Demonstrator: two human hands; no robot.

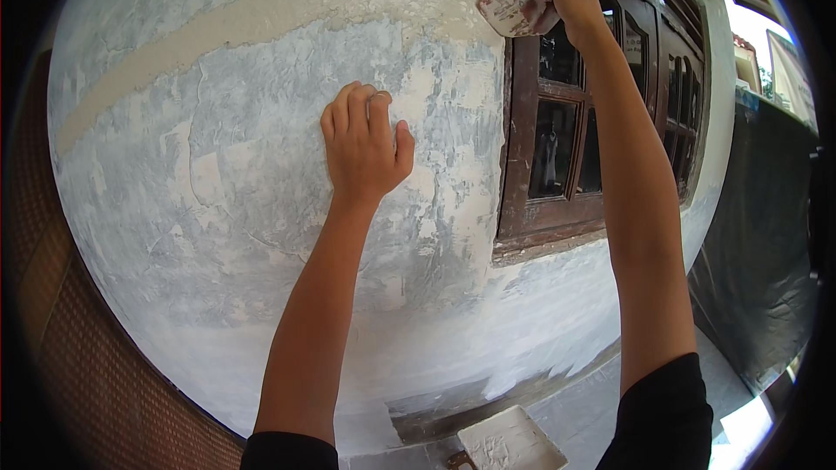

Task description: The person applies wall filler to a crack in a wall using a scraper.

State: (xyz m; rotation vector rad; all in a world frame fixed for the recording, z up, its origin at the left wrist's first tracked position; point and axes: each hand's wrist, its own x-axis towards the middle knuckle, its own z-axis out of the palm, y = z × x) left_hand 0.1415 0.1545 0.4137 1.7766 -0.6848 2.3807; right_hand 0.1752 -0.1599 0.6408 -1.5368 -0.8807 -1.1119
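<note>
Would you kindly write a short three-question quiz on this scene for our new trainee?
1. What does the right hand hold?
a) a hammer
b) a smeared scraper
c) a paint roller

2. Fill in the missing word: the white tray sits ___ the level of the window.

3. True or false: the left hand touches the window.

Key:
1. b
2. below
3. False: it is at the wall, left of the window.
</note>
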